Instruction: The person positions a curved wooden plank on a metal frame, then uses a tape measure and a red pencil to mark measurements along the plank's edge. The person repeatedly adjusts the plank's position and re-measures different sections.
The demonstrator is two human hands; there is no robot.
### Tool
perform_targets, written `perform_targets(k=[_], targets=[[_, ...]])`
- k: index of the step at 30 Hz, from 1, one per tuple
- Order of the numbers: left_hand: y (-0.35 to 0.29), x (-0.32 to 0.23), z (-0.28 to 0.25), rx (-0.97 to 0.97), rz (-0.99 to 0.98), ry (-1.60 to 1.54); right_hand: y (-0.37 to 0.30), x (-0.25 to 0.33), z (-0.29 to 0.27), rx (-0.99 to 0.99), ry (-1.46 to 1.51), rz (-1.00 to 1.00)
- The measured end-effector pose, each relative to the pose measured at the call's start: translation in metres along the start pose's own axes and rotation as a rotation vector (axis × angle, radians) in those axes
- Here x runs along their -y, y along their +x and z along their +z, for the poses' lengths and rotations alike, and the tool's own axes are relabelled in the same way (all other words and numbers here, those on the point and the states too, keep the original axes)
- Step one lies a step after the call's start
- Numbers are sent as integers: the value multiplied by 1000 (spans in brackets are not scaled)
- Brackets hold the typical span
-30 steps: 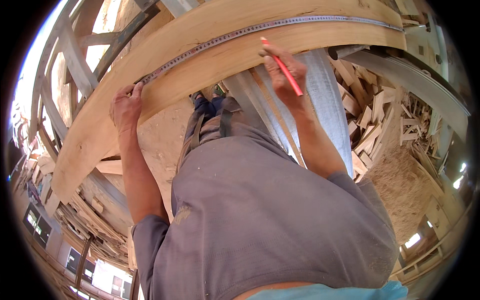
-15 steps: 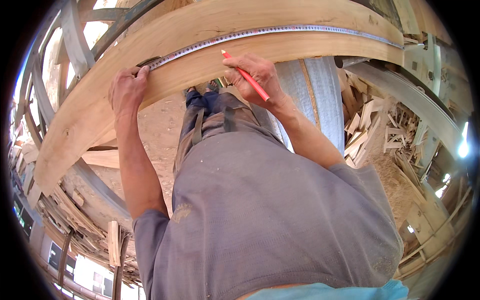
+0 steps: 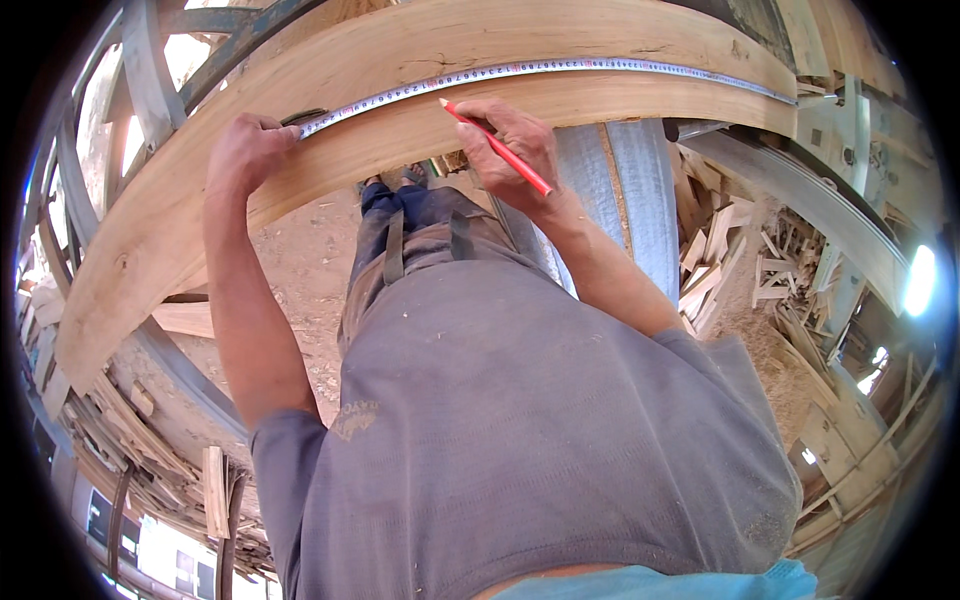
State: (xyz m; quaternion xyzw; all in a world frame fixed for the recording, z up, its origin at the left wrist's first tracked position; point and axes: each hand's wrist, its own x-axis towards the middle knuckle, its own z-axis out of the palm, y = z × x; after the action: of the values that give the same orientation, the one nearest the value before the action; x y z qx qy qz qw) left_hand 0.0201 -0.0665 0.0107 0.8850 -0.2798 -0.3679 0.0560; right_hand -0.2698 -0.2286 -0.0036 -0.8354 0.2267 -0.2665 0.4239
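A long, pale wooden board spans the upper part of the view. Along it lies a white tape measure blade, stretched from my left hand to the board's right end. My left hand is closed on the tape measure at the blade's left end; a dark edge shows above the thumb, and most of what is inside the fist is hidden. Between the fingers of my right hand is a red pencil. Its sharpened tip points up and left, close to the board's face just below the blade.
A bluish-grey beam or panel stands below the board, right of my legs. Wood offcuts are heaped beyond it, beside a long metal rail. More scrap wood lies at the lower left. Metal framing rises at the upper left.
My left hand has shifted slightly left and up, its wrist turning around the tape measure. The right hand with the pencil has stayed near the same place on the board. The view has shifted slightly.
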Motion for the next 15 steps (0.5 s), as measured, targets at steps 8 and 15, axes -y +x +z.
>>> perform_targets(k=[8,15], targets=[[-3,-6,-4,2,4,-81,15,4,13,33,-17,32],[-5,-7,-11,23,-17,-105,18,9,13,151,-88,112]])
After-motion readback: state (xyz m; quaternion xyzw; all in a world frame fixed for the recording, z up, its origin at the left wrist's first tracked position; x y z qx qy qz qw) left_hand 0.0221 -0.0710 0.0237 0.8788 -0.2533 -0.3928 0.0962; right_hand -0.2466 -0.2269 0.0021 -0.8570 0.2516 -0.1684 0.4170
